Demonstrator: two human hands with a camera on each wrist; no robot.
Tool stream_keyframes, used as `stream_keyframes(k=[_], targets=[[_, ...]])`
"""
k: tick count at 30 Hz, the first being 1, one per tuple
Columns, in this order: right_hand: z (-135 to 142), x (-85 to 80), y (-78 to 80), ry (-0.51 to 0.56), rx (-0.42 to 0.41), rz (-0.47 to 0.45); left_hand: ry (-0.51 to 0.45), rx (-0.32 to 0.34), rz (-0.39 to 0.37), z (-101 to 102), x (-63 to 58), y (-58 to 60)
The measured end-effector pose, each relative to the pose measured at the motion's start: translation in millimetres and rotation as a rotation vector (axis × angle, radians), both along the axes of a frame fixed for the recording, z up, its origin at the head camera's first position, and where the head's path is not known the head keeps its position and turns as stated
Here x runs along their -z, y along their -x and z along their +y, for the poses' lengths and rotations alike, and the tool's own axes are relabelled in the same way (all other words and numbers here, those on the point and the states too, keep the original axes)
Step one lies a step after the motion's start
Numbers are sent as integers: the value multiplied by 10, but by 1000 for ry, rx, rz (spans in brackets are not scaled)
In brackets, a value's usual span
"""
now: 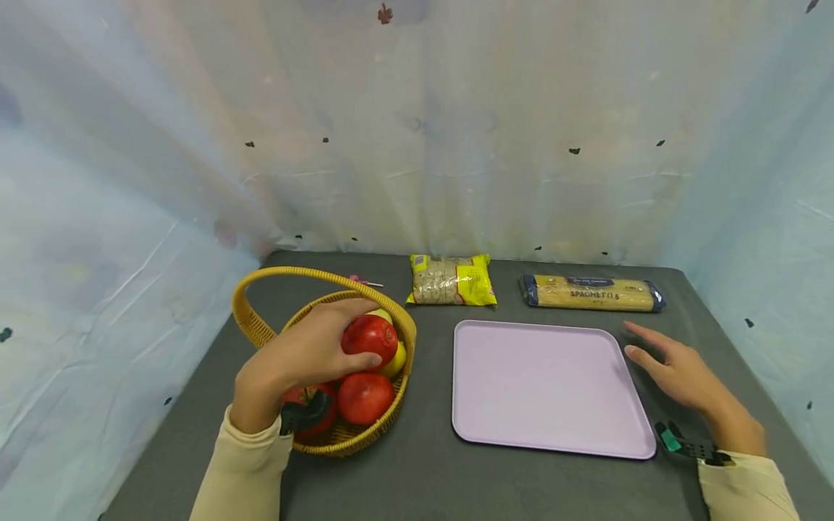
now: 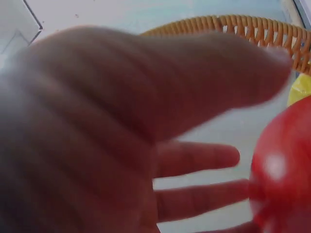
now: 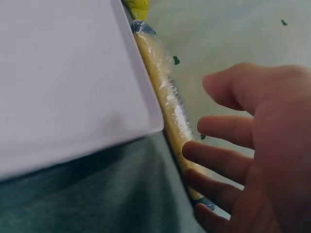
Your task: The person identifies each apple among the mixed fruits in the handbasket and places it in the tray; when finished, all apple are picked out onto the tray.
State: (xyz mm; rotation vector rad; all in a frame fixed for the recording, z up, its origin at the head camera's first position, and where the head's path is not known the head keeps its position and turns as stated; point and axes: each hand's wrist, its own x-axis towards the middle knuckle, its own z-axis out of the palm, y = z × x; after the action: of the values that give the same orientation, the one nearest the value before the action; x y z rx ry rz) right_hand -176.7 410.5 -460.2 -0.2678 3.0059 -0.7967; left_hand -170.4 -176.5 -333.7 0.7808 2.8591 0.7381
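Head view: on a dark grey desk (image 1: pixel 423 477), at left, stands a golden-brown woven wicker basket (image 1: pixel 407 333) with a hooped handle. The person's left hand (image 1: pixel 313 344) reaches over it, thumb and straight, parted fingers on either side of a round, glossy red fruit (image 1: pixel 368 340); the left wrist view shows fingertips at its edge, contact uncertain. More red fruits (image 1: pixel 366 398) lie below. Rightward come a yellow-and-clear plastic bag (image 1: pixel 449 281), a flat lilac rectangular tray (image 1: pixel 547 391), a long clear spaghetti packet (image 1: pixel 593 293) behind it, and the right hand (image 1: pixel 680 373), fingers spread beside the tray's right edge.
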Motion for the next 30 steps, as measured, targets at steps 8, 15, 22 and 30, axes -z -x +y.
stream_keyframes(k=[8,15,22,30], targets=[[18,147,-29,21,-24,-45,59,-16,-48,131,60,48],[2,233,-39,44,-64,-29,92,-64,-66,158,106,64],[12,261,-55,93,-80,-49,120,-109,-114,197,118,88],[32,249,-40,89,-94,-68,118,-110,-117,209,143,107]])
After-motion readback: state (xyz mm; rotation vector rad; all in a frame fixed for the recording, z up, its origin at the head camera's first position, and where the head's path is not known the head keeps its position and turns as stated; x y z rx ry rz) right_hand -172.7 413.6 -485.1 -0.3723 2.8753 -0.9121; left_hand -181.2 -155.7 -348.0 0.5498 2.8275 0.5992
